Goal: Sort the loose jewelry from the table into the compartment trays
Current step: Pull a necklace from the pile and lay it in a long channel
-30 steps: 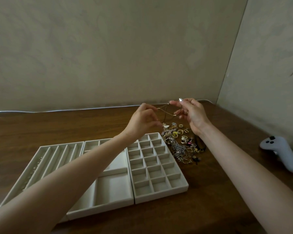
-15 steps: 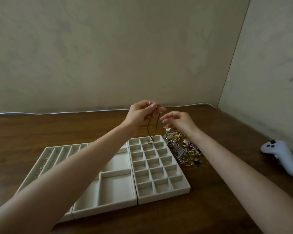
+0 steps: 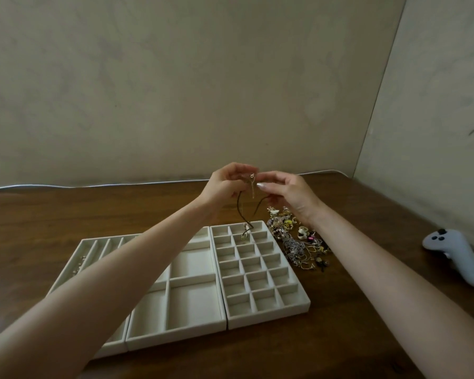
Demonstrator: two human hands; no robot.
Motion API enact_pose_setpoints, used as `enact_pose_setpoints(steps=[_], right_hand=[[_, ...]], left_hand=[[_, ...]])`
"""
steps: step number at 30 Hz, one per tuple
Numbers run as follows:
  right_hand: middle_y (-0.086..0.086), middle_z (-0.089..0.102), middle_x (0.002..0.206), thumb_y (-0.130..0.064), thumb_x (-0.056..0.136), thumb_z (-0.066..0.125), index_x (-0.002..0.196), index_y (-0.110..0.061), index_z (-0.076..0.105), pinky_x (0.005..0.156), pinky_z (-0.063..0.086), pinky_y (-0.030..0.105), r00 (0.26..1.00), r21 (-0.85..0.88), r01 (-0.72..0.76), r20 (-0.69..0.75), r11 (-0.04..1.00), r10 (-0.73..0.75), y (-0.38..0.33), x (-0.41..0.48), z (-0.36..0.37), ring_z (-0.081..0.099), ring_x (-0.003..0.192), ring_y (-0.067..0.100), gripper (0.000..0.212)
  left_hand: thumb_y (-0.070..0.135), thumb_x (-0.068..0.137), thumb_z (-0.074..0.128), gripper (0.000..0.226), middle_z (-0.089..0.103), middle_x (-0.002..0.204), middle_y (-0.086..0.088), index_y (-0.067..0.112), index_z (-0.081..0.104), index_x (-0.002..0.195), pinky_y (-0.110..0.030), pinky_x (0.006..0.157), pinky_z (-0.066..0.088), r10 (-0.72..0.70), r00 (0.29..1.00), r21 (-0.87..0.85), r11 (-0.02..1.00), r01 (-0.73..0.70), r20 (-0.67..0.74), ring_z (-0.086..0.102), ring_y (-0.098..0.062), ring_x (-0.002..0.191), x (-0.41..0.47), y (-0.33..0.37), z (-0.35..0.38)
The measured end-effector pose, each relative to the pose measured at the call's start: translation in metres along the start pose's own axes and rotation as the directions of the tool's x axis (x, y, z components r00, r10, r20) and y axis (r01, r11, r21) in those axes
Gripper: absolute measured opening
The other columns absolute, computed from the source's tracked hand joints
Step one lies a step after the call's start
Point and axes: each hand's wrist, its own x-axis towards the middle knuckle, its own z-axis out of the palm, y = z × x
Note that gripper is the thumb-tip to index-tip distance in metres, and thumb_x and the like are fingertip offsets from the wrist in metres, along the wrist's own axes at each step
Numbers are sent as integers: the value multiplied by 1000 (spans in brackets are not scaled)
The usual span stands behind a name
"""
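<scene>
My left hand and my right hand meet above the table, both pinching the top ends of a dark cord necklace with a gold clasp. Its loop hangs down and a small pendant dangles over the far cells of the small-cell tray. A pile of loose jewelry lies on the wood just right of that tray. The middle tray has large compartments. The long-slot tray at the left holds a beaded piece and is partly hidden by my left forearm.
A white game controller lies at the right by the side wall. A thin white cable runs along the back edge of the wooden table. Walls close off the back and the right.
The hands came together after holding the necklace stretched apart. The cord now hangs as a loop with its pendant down over the small-cell tray, and my right hand has risen to the clasp.
</scene>
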Motion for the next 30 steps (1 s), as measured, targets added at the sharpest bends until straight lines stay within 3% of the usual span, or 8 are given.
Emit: enact_pose_setpoints(steps=[4,7,10,15,19,25,30], right_hand=[[-1,67,85,-10,83,70,92,-11,72,55,46,17,997,-154,-2,-76,988,-10,2,1,1,55,65,4,10],[-4,70,87,-15,81,72,88,-19,72,69,46,22,995,-224,15,-92,975,-37,1,0,1,59,78,6,8],[-11,71,81,-18,79,74,82,-23,73,81,45,26,993,-246,39,-99,969,-65,0,-2,-1,61,84,3,6],[0,72,91,-14,81,71,84,-24,73,67,46,22,998,-250,52,-31,967,-62,-4,-3,-2,60,83,11,10],[-4,68,82,-12,83,69,83,-20,72,60,44,18,996,-221,53,-58,974,-68,-5,-5,-3,56,74,8,9],[0,67,73,-13,89,62,86,-16,70,55,40,17,986,-129,66,-147,990,-85,-7,-5,-5,54,64,6,9],[1,70,75,-12,90,60,87,-13,69,49,33,17,979,-81,61,-190,995,-76,-10,-4,-7,45,54,6,10]], left_hand=[[0,85,61,24,66,90,-3,11,61,106,-18,70,50,83,995,218,974,-69,-55,62,-11,78,1,-5,2],[8,84,65,20,67,88,0,15,62,103,-13,67,49,139,987,295,949,-110,-79,63,-6,76,1,-5,4],[12,87,62,19,68,85,-1,11,62,106,-12,66,48,78,994,185,981,-63,-72,62,-1,69,0,-1,3],[5,91,52,15,66,77,-2,10,63,102,-18,63,47,-21,999,-62,998,19,-28,59,-8,66,-1,2,1],[2,93,44,20,56,65,1,10,61,100,-16,53,40,-97,994,-201,974,104,45,48,-8,55,0,4,-3],[12,92,57,16,65,73,0,4,60,105,-17,60,49,-112,994,23,993,112,13,58,-6,61,-2,0,-2],[15,85,66,7,60,74,0,9,65,89,-14,59,45,-30,999,321,946,43,-45,55,-6,63,0,-6,-6]])
